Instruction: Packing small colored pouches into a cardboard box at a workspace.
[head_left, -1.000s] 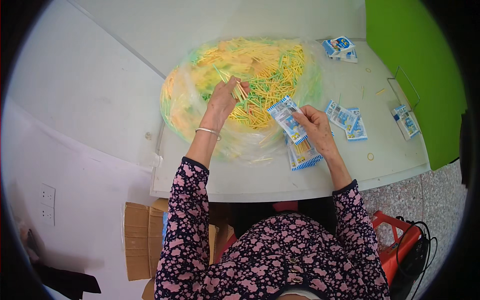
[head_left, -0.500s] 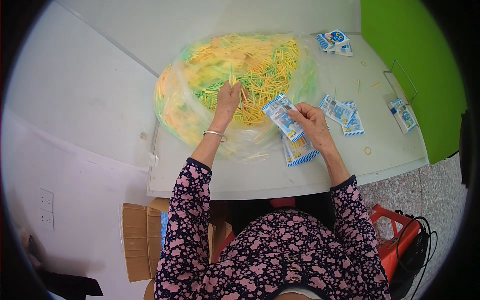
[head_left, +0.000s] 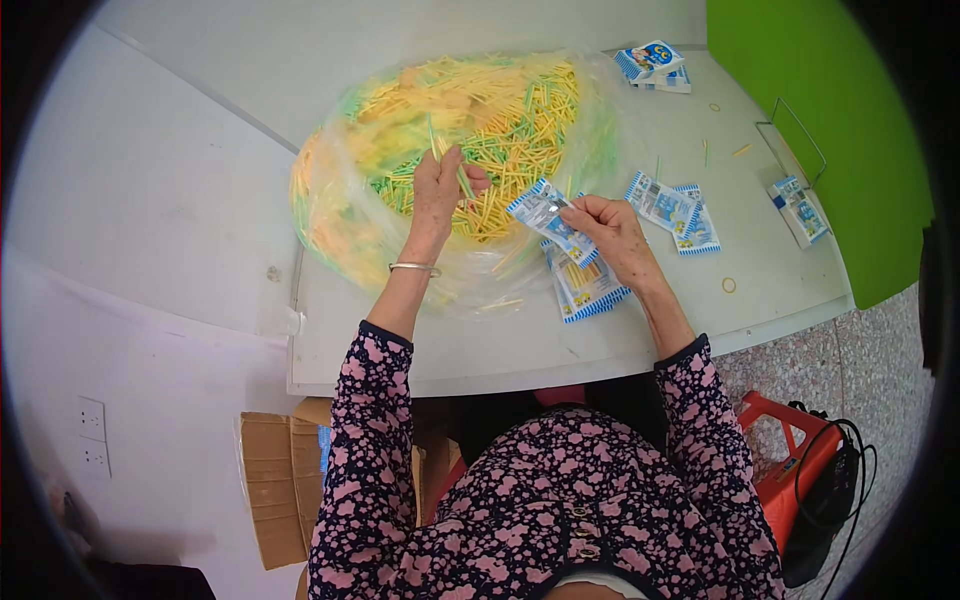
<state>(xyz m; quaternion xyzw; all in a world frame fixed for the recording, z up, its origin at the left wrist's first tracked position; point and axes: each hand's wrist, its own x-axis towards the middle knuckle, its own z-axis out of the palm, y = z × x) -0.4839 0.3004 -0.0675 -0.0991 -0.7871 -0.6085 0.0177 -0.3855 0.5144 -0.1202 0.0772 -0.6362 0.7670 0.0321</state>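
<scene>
A big clear plastic bag (head_left: 345, 250) lies on its side on the table, its mouth spread around a heap of thin yellow and green sticks (head_left: 525, 130). Over the heap, my left hand (head_left: 437, 195) is closed around a few of the sticks (head_left: 462, 182), with a green one poking up past the fingers. My right hand (head_left: 615, 235) pinches a small blue-and-white packet (head_left: 550, 222) between thumb and fingers, at the bag's right edge. Below that packet, several more packets (head_left: 588, 290) lie stacked, one showing yellow sticks through its window. Whether the pinched packet holds anything is unclear.
More packets (head_left: 665, 207) lie right of my right hand, others (head_left: 655, 65) at the far edge. A packet (head_left: 800, 210) sits by a metal wire handle (head_left: 800, 130) near the green panel (head_left: 810, 120). Rubber bands (head_left: 729, 285) and loose sticks are scattered. A red stool (head_left: 790, 470) stands below right.
The whole view has shifted slightly, moving the table up and left. My left hand has turned, so its fingers now show on the right side. The right hand keeps its packet.
</scene>
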